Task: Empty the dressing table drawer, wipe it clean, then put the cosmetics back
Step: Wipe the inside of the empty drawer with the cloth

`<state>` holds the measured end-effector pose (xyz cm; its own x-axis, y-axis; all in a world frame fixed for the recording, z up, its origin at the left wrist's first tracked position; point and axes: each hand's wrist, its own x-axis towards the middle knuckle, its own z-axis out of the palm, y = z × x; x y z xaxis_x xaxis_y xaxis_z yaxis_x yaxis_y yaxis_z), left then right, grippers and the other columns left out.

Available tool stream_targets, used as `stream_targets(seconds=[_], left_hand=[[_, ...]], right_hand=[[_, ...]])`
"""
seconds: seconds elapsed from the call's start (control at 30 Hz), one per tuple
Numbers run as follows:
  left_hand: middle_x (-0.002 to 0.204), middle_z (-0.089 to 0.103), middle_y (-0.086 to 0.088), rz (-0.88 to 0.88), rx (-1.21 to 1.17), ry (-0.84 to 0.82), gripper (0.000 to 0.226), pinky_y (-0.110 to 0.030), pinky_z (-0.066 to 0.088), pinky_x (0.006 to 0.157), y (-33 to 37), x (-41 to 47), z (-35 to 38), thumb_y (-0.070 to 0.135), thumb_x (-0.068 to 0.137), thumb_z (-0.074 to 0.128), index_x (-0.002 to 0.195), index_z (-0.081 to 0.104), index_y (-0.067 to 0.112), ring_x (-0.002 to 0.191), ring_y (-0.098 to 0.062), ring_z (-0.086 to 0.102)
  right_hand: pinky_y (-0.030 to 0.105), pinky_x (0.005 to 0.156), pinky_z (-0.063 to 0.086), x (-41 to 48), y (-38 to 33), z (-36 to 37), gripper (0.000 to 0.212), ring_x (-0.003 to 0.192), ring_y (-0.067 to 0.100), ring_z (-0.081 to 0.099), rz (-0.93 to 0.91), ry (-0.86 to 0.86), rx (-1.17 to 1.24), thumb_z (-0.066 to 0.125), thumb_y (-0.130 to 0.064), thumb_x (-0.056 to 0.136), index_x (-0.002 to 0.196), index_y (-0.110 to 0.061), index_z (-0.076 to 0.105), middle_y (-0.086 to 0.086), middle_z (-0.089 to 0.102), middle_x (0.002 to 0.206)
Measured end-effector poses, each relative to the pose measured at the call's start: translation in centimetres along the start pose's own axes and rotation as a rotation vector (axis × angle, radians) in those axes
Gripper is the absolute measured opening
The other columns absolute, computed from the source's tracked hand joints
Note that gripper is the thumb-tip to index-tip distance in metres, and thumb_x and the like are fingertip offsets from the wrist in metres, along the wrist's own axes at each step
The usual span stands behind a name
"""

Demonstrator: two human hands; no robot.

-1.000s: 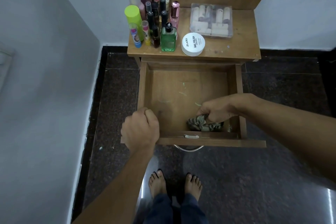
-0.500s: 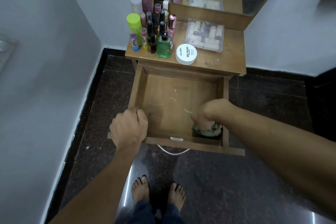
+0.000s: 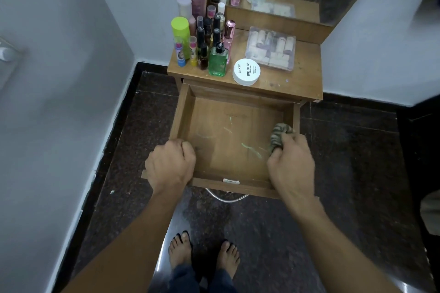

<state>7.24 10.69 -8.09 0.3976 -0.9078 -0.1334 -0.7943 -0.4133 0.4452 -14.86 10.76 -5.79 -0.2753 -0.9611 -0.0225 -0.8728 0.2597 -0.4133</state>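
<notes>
Drawer (image 3: 226, 112) | left hand (image 3: 170, 166) grips side wall | right hand (image 3: 291, 162) clutches cloth (image 3: 278, 134)

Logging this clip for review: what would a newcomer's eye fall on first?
The pulled-out drawer, with greenish streaks on its floor, fills the middle. The right hand grips a striped cloth by the drawer's right wall while the left hand grips its left wall. Behind, bottles crowd the tabletop's left side, beside a white jar.

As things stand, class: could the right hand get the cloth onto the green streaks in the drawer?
Probably yes: the right hand grips the cloth just beside the green streaks, with bare drawer floor between.
</notes>
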Motion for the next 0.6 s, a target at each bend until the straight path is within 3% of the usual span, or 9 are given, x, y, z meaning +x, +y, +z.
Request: stream_targets(seconds=[0.23, 0.43, 0.6], left_hand=[[0.057, 0.055, -0.005, 0.029, 0.006, -0.018, 0.037, -0.036, 0.045, 0.059, -0.3, 0.0, 0.0, 0.024, 0.09, 0.043, 0.057, 0.055, 0.014, 0.053, -0.03, 0.054], [0.057, 0.054, -0.005, 0.028, 0.024, -0.05, 0.036, -0.033, 0.038, 0.057, -0.5, 0.3, 0.2, 0.021, 0.092, 0.047, 0.057, 0.052, 0.014, 0.054, -0.029, 0.053], [0.059, 0.055, -0.005, 0.021, 0.031, -0.056, 0.037, -0.033, 0.035, 0.057, -0.4, 0.3, 0.1, 0.023, 0.092, 0.046, 0.058, 0.053, 0.014, 0.054, -0.028, 0.05]], right_hand=[[0.044, 0.081, 0.053, -0.4, -0.6, 3.8, 0.021, 0.106, 0.035, 0.056, 0.104, -0.124, -0.197, 0.057, -0.005, 0.092, 0.11, 0.003, 0.066, 0.019, 0.047, 0.129], [0.044, 0.088, 0.053, 1.3, -0.5, 5.6, 0.033, 0.118, 0.034, 0.05, 0.237, -0.338, -0.312, 0.061, -0.01, 0.094, 0.124, 0.002, 0.058, 0.019, 0.033, 0.141], [0.047, 0.102, 0.046, 2.3, -0.8, 6.8, 0.038, 0.129, 0.036, 0.034, 0.335, -0.432, -0.327, 0.06, -0.017, 0.096, 0.129, 0.0, 0.055, 0.019, 0.025, 0.142]])
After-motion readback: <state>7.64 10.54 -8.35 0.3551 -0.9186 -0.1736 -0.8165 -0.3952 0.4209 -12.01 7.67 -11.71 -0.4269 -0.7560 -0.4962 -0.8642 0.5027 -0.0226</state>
